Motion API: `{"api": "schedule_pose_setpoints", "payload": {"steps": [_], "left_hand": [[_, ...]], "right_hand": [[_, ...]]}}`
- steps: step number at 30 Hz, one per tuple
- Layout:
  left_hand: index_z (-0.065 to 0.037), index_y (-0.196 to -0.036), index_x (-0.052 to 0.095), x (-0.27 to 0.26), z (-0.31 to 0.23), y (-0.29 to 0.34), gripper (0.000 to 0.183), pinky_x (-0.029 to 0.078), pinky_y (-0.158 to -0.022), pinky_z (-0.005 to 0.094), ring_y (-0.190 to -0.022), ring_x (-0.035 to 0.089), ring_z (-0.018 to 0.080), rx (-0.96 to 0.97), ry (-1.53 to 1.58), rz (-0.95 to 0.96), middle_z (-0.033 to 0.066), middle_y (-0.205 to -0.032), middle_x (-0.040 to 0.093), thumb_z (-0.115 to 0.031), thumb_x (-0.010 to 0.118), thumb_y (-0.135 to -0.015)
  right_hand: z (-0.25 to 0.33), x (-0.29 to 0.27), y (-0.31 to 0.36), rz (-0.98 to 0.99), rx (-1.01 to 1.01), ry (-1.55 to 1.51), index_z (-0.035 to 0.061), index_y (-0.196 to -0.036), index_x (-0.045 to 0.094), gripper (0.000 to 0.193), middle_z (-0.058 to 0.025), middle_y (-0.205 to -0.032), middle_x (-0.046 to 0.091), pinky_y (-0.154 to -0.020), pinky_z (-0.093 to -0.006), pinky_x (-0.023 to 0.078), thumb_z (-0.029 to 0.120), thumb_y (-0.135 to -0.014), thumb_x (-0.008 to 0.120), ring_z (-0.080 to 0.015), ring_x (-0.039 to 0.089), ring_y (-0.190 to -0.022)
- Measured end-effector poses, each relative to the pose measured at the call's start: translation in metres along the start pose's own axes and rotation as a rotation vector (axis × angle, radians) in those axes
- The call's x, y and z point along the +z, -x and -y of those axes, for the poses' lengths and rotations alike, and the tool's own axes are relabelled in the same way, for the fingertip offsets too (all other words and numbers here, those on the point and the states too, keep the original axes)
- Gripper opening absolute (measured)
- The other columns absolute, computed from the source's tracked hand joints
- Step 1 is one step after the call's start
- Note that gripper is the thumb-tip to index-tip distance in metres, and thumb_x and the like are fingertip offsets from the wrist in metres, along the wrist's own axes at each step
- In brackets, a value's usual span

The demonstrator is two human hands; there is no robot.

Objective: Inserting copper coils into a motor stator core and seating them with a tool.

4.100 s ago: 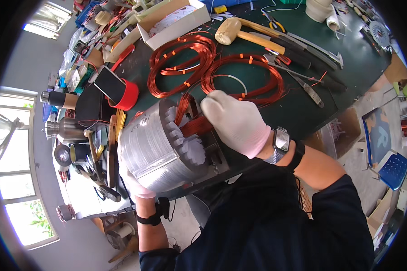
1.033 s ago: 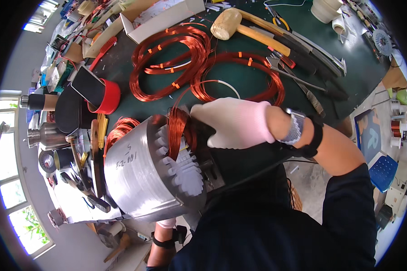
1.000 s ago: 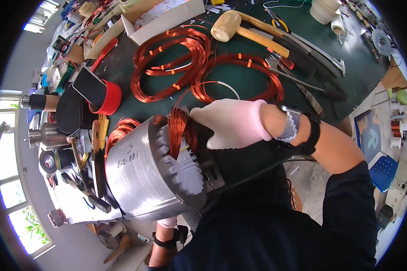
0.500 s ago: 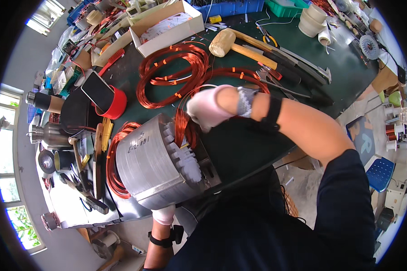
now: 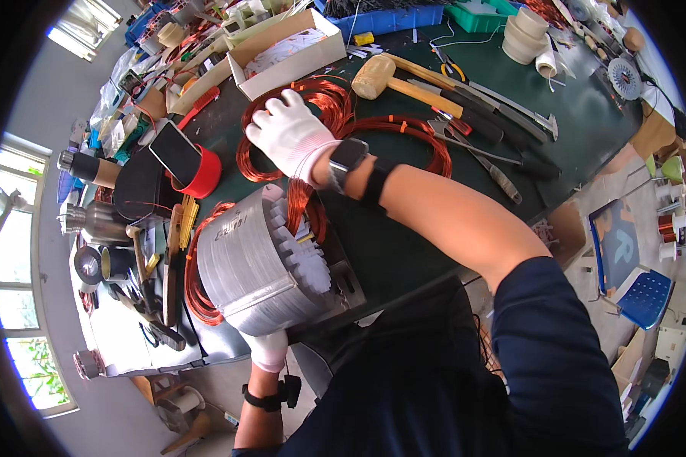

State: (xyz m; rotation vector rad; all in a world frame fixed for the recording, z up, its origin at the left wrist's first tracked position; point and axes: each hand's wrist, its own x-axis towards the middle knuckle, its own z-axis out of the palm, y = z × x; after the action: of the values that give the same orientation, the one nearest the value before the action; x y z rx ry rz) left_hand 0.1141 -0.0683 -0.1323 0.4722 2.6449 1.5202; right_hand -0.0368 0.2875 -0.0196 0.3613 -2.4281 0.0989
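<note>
A grey metal motor stator (image 5: 244, 263) lies on its side at the table's near edge. White slot liners (image 5: 303, 247) stick out of its right end, and a bundle of copper wire (image 5: 300, 207) comes out there. My left hand (image 5: 267, 350), in a white glove, is against the stator's near underside; its fingers are hidden. My right hand (image 5: 293, 137), also gloved, is over the large orange-taped copper wire coil (image 5: 328, 103), fingers spread. Whether it touches the wire I cannot tell. More copper wire (image 5: 198, 289) loops around the stator's left side.
A wooden mallet (image 5: 373, 78), a caliper (image 5: 543, 120) and pliers (image 5: 453, 70) lie beyond on the green table (image 5: 389, 236). A white box (image 5: 282, 65) of paper strips stands at the back. Left are a phone (image 5: 174, 154) on a red holder (image 5: 206, 171) and hand tools (image 5: 160, 320).
My right hand has moved left and away from me, from beside the stator's wire bundle to over the coil, and its fingers have spread. My left hand remains at the stator's underside.
</note>
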Motion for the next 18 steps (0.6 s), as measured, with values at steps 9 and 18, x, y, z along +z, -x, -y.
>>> {"api": "schedule_pose_setpoints", "payload": {"steps": [9,18], "left_hand": [[-0.001,-0.162,0.027,-0.009,-0.173,-0.041,0.113,0.031,-0.122,0.0487,-0.146,0.041,0.0318,-0.171,0.658,-0.103,0.0155,-0.160,0.039,-0.087,0.042,-0.090],[-0.004,-0.150,0.045,0.041,-0.204,-0.043,0.077,0.042,-0.114,0.0446,-0.134,0.053,0.0276,-0.072,0.778,-0.404,0.0133,-0.147,0.053,-0.066,0.042,-0.105]], "right_hand": [[0.042,-0.085,0.113,-0.201,0.219,-0.362,-0.0020,-0.125,0.061,0.049,-0.0171,-0.118,0.065,-0.099,-0.0462,0.051,0.001,-0.078,0.071,-0.0378,0.062,-0.112],[0.129,-0.132,0.113,-0.338,0.750,-1.247,-0.0062,-0.134,0.052,0.054,-0.0276,-0.114,0.064,-0.095,-0.0461,0.048,0.028,-0.095,0.067,-0.0423,0.061,-0.104]]}}
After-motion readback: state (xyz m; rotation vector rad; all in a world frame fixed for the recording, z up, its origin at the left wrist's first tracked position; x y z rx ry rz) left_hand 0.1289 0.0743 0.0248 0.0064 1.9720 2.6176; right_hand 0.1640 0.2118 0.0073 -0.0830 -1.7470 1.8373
